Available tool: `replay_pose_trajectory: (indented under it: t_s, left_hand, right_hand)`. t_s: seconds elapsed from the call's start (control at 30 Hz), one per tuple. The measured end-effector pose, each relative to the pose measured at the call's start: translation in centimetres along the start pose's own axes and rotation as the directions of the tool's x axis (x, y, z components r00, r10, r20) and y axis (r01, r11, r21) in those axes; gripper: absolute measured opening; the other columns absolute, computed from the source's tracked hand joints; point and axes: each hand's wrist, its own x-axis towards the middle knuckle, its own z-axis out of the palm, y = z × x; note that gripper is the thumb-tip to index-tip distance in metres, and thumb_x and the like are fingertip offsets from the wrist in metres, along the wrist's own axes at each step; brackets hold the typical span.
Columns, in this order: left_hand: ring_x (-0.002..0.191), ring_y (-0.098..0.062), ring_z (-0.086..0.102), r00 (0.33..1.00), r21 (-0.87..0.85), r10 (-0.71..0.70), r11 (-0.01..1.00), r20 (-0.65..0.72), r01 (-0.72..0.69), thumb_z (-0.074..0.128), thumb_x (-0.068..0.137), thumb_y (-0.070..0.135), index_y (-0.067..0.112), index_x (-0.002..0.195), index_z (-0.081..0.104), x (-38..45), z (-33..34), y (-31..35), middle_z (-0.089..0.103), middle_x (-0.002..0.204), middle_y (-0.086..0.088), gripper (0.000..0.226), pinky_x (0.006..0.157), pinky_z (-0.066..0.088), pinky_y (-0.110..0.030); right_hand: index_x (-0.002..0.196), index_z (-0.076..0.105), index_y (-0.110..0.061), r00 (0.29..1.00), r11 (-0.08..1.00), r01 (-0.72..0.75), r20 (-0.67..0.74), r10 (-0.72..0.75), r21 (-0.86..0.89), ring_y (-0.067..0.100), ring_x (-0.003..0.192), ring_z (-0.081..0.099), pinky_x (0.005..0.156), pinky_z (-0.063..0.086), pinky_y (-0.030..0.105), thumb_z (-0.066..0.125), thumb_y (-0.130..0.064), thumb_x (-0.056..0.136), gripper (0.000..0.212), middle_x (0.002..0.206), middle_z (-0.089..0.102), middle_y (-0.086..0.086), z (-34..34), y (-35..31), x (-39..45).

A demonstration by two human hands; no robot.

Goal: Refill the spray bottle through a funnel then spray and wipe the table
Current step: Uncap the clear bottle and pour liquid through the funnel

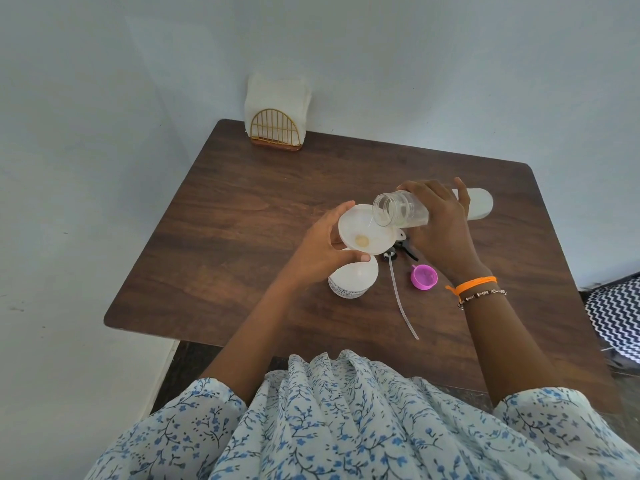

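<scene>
- A white funnel [365, 230] is held at its rim by the left hand [323, 247], with the thumb on the near edge and the fingers curled round the far side.
- The funnel sits right over the white spray bottle [351, 280], which stands upright on the dark wooden table [242, 202]. Whether the spout is actually down in the neck can't be made out from this angle.
- A clear refill bottle [401, 211] is gripped round its body by the right hand [438, 220] and is tipped nearly flat, mouth over the funnel bowl. A thin whitish stream runs out of it, and a small yellowish pool shows at the bottom of the funnel.
- The black spray head [398, 251] with its long clear dip tube [403, 299] is lying on the table just right of the bottle, so it's off.
- A pink cap [423, 277] lies open side up near the tube.
- A white cylinder [479, 204] lies behind the right hand, partly hidden.
- A gold wire napkin holder [275, 128] stuffed with white napkins stands at the far corner by the wall.
- Orange and beaded bracelets [476, 287] are worn on the right wrist.
</scene>
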Motion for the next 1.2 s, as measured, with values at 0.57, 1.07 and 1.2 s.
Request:
replay_pose_trajectory:
  t_s: [0.57, 1.07, 1.2]
  left_hand:
    - [0.127, -0.011, 0.039, 1.000, 0.031, -0.010, 0.999, -0.025, 0.011, 0.081, 0.069, 0.010, 0.025, 0.141, 0.036, -0.05, 0.04, 0.24, 0.040, 0.143, 0.003, 0.087, 0.095, 0.040, -0.022]
    - [0.122, -0.007, 0.039, 1.000, 0.042, 0.005, 0.999, -0.029, -0.004, 0.082, 0.069, 0.013, 0.026, 0.141, 0.035, -0.09, 0.02, 0.35, 0.039, 0.144, 0.005, 0.087, 0.076, 0.042, -0.002]
    - [0.125, -0.010, 0.040, 1.000, 0.053, 0.003, 0.999, -0.026, -0.002, 0.082, 0.069, 0.015, 0.027, 0.142, 0.034, -0.14, 0.05, 0.34, 0.039, 0.144, 0.004, 0.088, 0.088, 0.041, -0.012]
  right_hand:
    - [0.109, 0.063, -0.016, 1.000, 1.000, 0.010, -0.002, -0.010, 0.021, 0.020, 0.105, 0.057, 0.113, 0.010, 0.050, 0.076, -0.004, 0.063, 0.049, 0.110, 0.063, 0.000, -0.18, -0.04, -0.13]
    - [0.112, 0.061, -0.017, 1.000, 0.998, -0.024, 0.014, 0.023, 0.056, 0.020, 0.107, 0.057, 0.114, 0.011, 0.054, 0.078, -0.007, 0.065, 0.052, 0.112, 0.063, 0.000, -0.25, 0.10, -0.16]
    - [0.111, 0.062, -0.018, 0.999, 0.994, -0.042, -0.007, 0.042, 0.100, 0.016, 0.106, 0.057, 0.112, 0.015, 0.054, 0.079, -0.015, 0.067, 0.047, 0.111, 0.064, -0.001, -0.28, 0.12, -0.04]
